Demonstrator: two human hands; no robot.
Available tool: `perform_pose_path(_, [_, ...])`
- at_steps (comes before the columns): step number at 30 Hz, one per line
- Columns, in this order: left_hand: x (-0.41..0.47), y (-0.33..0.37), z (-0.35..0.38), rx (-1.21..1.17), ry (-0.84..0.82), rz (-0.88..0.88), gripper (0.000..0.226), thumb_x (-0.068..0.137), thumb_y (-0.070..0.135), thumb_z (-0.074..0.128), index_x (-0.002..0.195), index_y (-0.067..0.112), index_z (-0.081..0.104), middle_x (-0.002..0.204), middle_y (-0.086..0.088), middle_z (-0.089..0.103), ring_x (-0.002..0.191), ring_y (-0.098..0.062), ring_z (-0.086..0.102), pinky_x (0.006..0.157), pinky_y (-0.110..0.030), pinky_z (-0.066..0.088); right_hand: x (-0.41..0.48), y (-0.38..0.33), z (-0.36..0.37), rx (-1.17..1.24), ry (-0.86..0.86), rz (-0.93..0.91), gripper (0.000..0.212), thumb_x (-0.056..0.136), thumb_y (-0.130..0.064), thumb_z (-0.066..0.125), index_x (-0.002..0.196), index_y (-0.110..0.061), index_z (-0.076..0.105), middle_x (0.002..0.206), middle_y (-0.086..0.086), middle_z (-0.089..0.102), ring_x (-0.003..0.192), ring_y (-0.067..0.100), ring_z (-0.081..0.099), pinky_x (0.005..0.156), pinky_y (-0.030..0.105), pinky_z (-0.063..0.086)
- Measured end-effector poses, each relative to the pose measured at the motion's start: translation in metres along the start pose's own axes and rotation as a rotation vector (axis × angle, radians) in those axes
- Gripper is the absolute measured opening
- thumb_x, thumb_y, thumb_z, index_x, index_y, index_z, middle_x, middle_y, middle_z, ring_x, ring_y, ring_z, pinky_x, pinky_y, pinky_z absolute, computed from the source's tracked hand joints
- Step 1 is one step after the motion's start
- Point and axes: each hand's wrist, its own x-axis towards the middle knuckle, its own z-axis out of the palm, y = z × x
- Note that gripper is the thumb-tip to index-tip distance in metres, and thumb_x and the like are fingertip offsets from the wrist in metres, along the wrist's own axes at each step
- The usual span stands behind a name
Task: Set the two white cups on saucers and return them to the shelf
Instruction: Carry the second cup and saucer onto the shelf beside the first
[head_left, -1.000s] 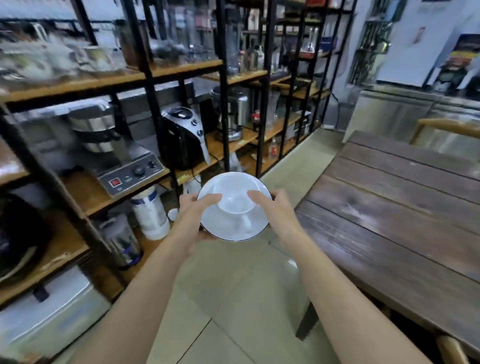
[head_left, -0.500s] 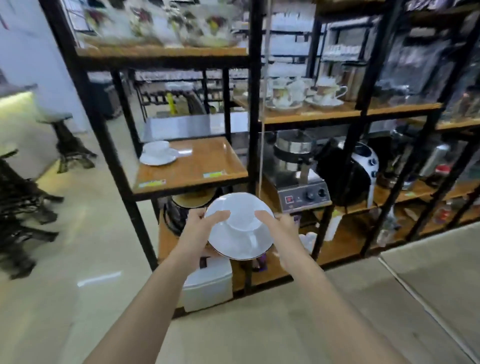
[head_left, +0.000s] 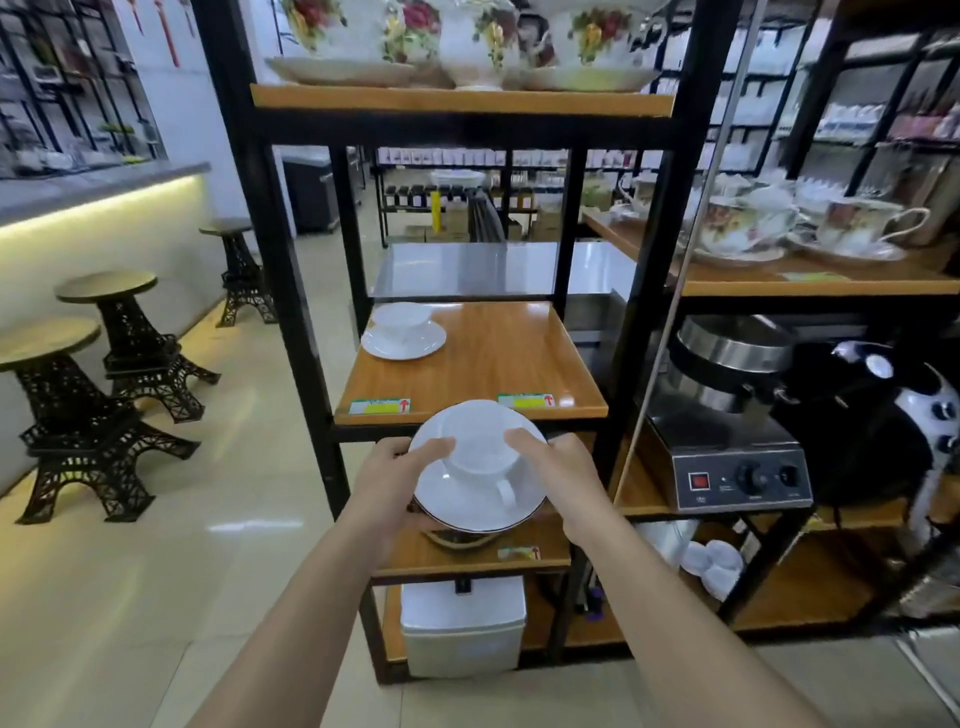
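Change: the view now faces the wooden shelf (head_left: 470, 358) squarely and from closer; half a second ago it stood further off to the left.
Carried set: white cup (head_left: 475, 451) upright on a saucer (head_left: 470, 506), held just before the shelf's front edge.
Left hand (head_left: 392, 480): grip grasping the saucer's left rim, thumb on the cup.
Right hand (head_left: 563, 478): grip grasping the right rim likewise.
Shelved set: second cup (head_left: 402, 317) on its saucer (head_left: 402, 343), rear left corner.
Surroundings: black frame post (head_left: 280, 291) left; steel appliance (head_left: 727, 421) right.
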Motion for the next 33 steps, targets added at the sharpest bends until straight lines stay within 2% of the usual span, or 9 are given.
perform_pose_path(2, [0.030, 0.009, 0.013, -0.049, 0.002, -0.011, 0.032, 0.084, 0.028, 0.068, 0.110, 0.017, 0.052, 0.094, 0.009, 0.053, 0.079, -0.009, 0.051, 0.051, -0.032, 0.052, 0.037, -0.007, -0.003, -0.016, -0.001, -0.024, 0.037, 0.078, -0.037, 0.063, 0.100, -0.008, 0.058, 0.105, 0.010, 0.062, 0.093, 0.021, 0.058, 0.069, 0.034, 0.048])
perform_pose_path(4, [0.061, 0.019, 0.027, -0.078, 0.005, -0.029, 0.028, 0.085, 0.025, 0.067, 0.109, 0.015, 0.055, 0.093, 0.008, 0.053, 0.078, -0.010, 0.051, 0.058, -0.038, 0.056, 0.076, -0.015, -0.007, -0.037, 0.014, -0.039, 0.040, 0.078, -0.039, 0.064, 0.105, -0.012, 0.054, 0.111, 0.008, 0.061, 0.101, 0.024, 0.058, 0.081, 0.038, 0.049])
perform_pose_path(8, [0.118, 0.039, 0.052, -0.082, 0.015, -0.038, 0.027, 0.083, 0.026, 0.070, 0.104, 0.013, 0.059, 0.101, 0.000, 0.060, 0.085, -0.018, 0.059, 0.060, -0.041, 0.059, 0.146, -0.031, -0.013, -0.042, 0.022, -0.045, 0.055, 0.077, -0.041, 0.065, 0.115, -0.003, 0.057, 0.115, 0.010, 0.062, 0.102, 0.024, 0.058, 0.078, 0.035, 0.045])
perform_pose_path(11, [0.156, 0.051, 0.064, -0.075, 0.023, -0.053, 0.011, 0.083, 0.024, 0.069, 0.087, 0.018, 0.060, 0.089, 0.002, 0.061, 0.079, -0.016, 0.059, 0.071, -0.045, 0.059, 0.182, -0.042, -0.013, -0.026, 0.042, 0.024, 0.058, 0.080, -0.040, 0.063, 0.123, -0.003, 0.052, 0.118, 0.008, 0.059, 0.102, 0.024, 0.056, 0.082, 0.035, 0.047])
perform_pose_path(16, [0.212, 0.063, 0.079, -0.026, 0.027, -0.037, 0.013, 0.083, 0.026, 0.069, 0.084, 0.015, 0.062, 0.086, -0.002, 0.064, 0.077, -0.019, 0.062, 0.072, -0.052, 0.059, 0.232, -0.055, -0.014, -0.056, 0.068, -0.008, 0.046, 0.083, -0.034, 0.062, 0.111, 0.003, 0.063, 0.091, 0.018, 0.060, 0.078, 0.018, 0.054, 0.063, 0.029, 0.039])
perform_pose_path(20, [0.247, 0.074, 0.091, -0.018, 0.007, -0.031, 0.017, 0.083, 0.026, 0.070, 0.077, 0.014, 0.060, 0.077, -0.002, 0.060, 0.069, -0.017, 0.058, 0.082, -0.059, 0.053, 0.266, -0.063, -0.013, -0.036, 0.138, 0.017, 0.047, 0.083, -0.043, 0.060, 0.118, -0.011, 0.058, 0.104, 0.007, 0.064, 0.089, 0.018, 0.057, 0.064, 0.025, 0.041])
perform_pose_path(23, [0.270, 0.088, 0.099, -0.003, 0.000, -0.022, 0.018, 0.083, 0.027, 0.069, 0.077, 0.015, 0.057, 0.079, -0.003, 0.058, 0.069, -0.017, 0.057, 0.075, -0.052, 0.056, 0.290, -0.074, -0.014, -0.072, 0.160, 0.005, 0.053, 0.084, -0.046, 0.059, 0.123, -0.012, 0.054, 0.111, 0.007, 0.063, 0.098, 0.021, 0.058, 0.073, 0.028, 0.044])
perform_pose_path(29, [0.320, 0.106, 0.109, -0.012, 0.007, -0.023, 0.047, 0.075, 0.034, 0.076, 0.098, -0.005, 0.064, 0.089, -0.015, 0.061, 0.077, -0.032, 0.060, 0.045, -0.031, 0.053, 0.333, -0.094, -0.014, -0.058, 0.195, -0.023, 0.058, 0.082, -0.046, 0.060, 0.121, -0.003, 0.054, 0.100, 0.011, 0.059, 0.087, 0.019, 0.055, 0.057, 0.024, 0.036])
perform_pose_path(33, [0.339, 0.104, 0.114, 0.009, 0.015, -0.067, 0.033, 0.076, 0.029, 0.076, 0.091, 0.003, 0.061, 0.088, -0.009, 0.062, 0.077, -0.027, 0.061, 0.048, -0.034, 0.055, 0.352, -0.087, -0.010, -0.069, 0.192, 0.057, 0.070, 0.082, -0.048, 0.059, 0.135, -0.007, 0.041, 0.123, 0.011, 0.053, 0.109, 0.025, 0.052, 0.078, 0.032, 0.040])
